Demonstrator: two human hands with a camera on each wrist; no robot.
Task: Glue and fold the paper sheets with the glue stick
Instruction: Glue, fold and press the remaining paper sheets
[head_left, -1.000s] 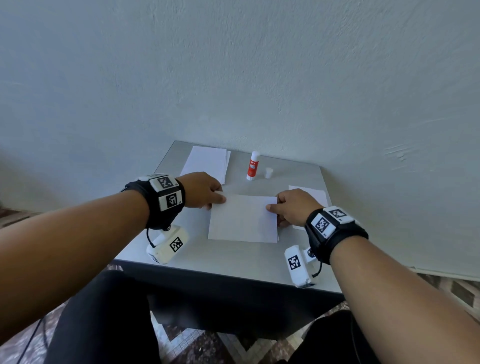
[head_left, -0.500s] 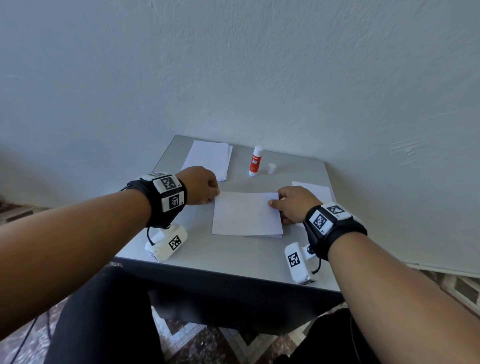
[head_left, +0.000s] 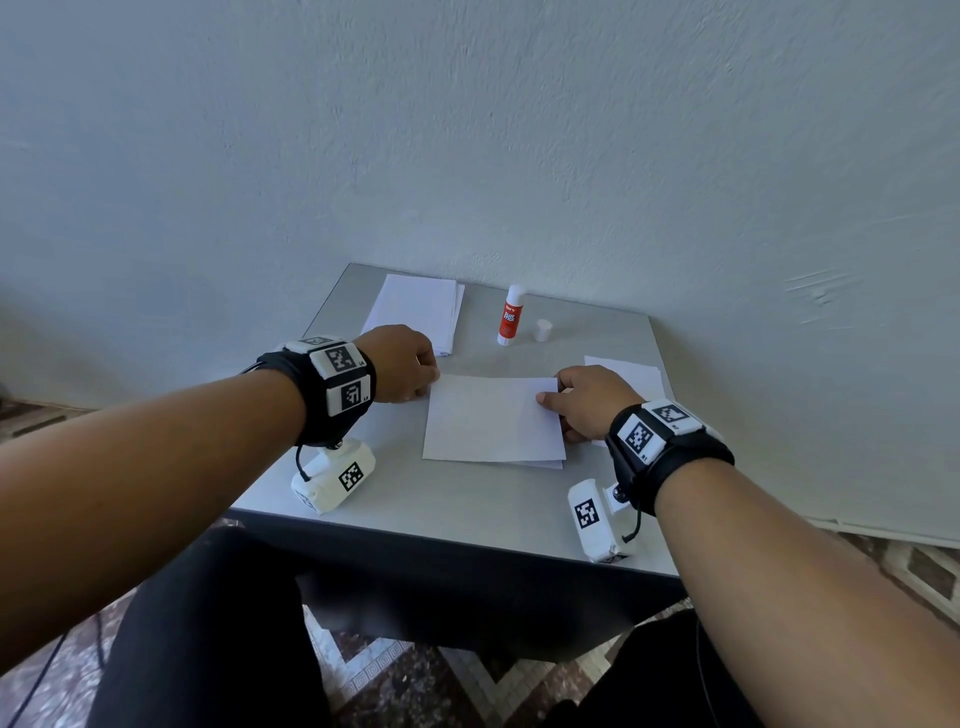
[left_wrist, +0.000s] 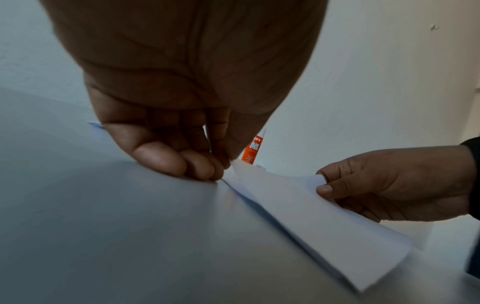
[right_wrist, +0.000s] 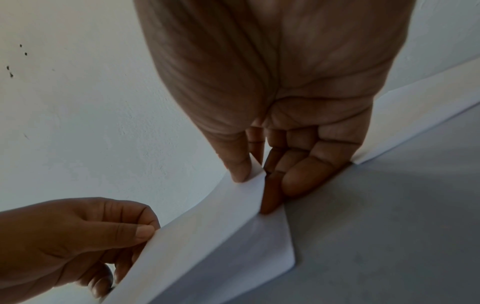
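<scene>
A white paper sheet (head_left: 493, 418) lies folded over on the grey table (head_left: 441, 509), its upper flap raised off the lower layer. My left hand (head_left: 402, 364) pinches the flap's far left corner (left_wrist: 235, 164) between thumb and curled fingers. My right hand (head_left: 587, 400) pinches the far right corner (right_wrist: 255, 174), thumb on top. The flap (right_wrist: 182, 236) arches between both hands. A red and white glue stick (head_left: 511, 314) stands upright, uncapped, at the back of the table, its white cap (head_left: 543, 330) beside it.
A stack of white sheets (head_left: 415, 312) lies at the back left. Another white sheet (head_left: 628, 371) sits at the right, partly under my right hand. A pale wall (head_left: 519, 130) rises right behind the table. My legs are below the front edge.
Both hands still hold the flap's far corners; the paper's look has barely changed. The view has tilted down a little.
</scene>
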